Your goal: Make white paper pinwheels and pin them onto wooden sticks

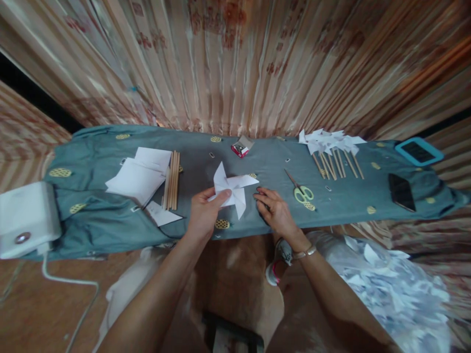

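Note:
My left hand (206, 208) pinches a white paper pinwheel (238, 192) near its centre, thumb on top, above the cloth-covered table. Just to the right of the pinwheel, apart from it, is my right hand (275, 208), its fingers curled in towards the thumb. Anything between those fingertips is too small to make out. Beyond the pinwheel stands a small opened red box (241, 148) with small metallic pieces inside. Scissors (302, 192) with pale green handles lie to the right of my right hand.
White paper sheets (138, 179), a cut paper piece (162, 214) and several wooden sticks (172, 184) lie left. Finished pinwheels on sticks (331, 144), a blue-framed tablet (418, 151) and a phone (402, 191) are right. A white device (29, 215) sits far left; bagged paper pieces (397, 294) rest below.

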{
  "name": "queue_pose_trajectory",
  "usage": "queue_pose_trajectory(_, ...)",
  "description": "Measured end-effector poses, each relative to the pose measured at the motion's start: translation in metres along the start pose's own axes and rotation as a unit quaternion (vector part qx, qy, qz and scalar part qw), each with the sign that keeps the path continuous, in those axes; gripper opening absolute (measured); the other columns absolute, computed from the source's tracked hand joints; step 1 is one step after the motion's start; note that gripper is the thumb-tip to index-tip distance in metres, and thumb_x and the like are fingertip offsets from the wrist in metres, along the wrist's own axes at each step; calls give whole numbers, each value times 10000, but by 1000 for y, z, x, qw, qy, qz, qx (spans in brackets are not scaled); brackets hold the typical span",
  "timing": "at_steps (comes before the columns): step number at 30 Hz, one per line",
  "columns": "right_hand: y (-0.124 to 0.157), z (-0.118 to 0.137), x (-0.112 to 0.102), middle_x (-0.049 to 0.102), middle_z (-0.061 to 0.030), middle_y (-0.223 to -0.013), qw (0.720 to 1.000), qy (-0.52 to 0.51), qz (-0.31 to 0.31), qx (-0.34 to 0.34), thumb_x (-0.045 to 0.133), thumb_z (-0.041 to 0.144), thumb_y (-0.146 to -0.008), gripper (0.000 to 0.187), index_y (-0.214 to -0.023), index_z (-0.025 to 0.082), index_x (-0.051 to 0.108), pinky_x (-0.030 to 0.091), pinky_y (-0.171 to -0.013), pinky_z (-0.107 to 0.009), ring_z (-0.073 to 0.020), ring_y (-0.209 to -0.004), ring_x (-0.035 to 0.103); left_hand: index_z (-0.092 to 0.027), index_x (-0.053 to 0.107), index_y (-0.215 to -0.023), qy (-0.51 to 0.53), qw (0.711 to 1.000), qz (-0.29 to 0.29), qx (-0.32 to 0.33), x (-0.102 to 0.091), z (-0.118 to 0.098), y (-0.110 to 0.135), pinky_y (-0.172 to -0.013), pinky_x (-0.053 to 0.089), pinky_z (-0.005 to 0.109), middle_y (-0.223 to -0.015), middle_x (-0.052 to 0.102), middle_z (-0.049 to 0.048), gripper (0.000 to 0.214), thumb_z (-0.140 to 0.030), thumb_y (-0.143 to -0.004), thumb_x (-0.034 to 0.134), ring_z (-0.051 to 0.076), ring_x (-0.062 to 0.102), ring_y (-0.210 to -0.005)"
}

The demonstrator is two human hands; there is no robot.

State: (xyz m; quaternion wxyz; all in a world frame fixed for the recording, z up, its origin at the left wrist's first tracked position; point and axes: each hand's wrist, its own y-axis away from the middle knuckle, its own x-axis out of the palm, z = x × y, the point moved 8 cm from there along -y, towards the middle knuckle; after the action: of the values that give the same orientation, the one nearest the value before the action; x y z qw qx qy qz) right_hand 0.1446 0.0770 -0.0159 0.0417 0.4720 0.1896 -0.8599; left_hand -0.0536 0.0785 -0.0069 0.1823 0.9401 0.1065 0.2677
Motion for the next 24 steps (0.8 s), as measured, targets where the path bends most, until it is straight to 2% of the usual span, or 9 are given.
queue_pose_trajectory(3,-2,-6,-5,677,-123,-1250,999,-30,-10,17,552,259,-880,352,-1208,196,661,475,-1038,-471,-264,-1168,611,-123,760,-726,-5,1000,6,16,4,-1,-3,-647,542,310,-694,743,42,436,-347,-388,923,165,650,-606)
queue_pose_trajectory(5,-2,-11,-11,703,-102,-1201,997,-56,-21,42,570,266,-870,347,-1202,216,660,506,-996,-444,-251,-1104,644,-125,759,-720,-6,1000,9,23,7,1,-5,-659,545,317,-693,744,44,426,-340,-391,924,170,655,-611)
queue_pose_trajectory(9,-1,-16,-21,756,-71,-1001,993,-74,-50,76,582,264,-868,233,-1057,225,712,555,-862,-389,-224,-885,690,-126,763,-747,-13,999,17,25,13,6,-6,-660,548,318,-695,743,43,404,-338,-438,917,163,652,-603)
queue_pose_trajectory(12,-4,-9,-20,761,-67,-951,996,-54,-46,55,584,252,-878,165,-954,217,726,539,-862,-373,-224,-888,686,-126,763,-741,-17,999,29,24,19,10,-6,-672,549,315,-699,744,43,390,-336,-448,913,160,652,-612)
queue_pose_trajectory(19,-12,2,-10,750,-84,-945,999,29,-21,29,574,244,-887,146,-908,203,713,509,-891,-381,-245,-910,649,-131,759,-712,-6,999,37,21,26,10,-3,-670,548,307,-699,744,37,365,-319,-436,905,158,650,-627)
queue_pose_trajectory(22,-12,2,-7,713,-108,-1072,999,40,-29,22,532,199,-886,181,-839,213,706,477,-964,-412,-259,-1029,612,-132,758,-714,-9,999,33,22,25,9,-2,-689,545,315,-714,745,36,366,-320,-433,901,161,651,-636)
queue_pose_trajectory(24,-11,-4,-6,660,-109,-1207,998,11,-40,36,549,201,-863,171,-781,223,697,456,-1006,-442,-271,-1117,583,-131,758,-715,-14,999,30,24,24,9,-3,-702,543,319,-718,744,37,367,-325,-436,899,164,653,-642)
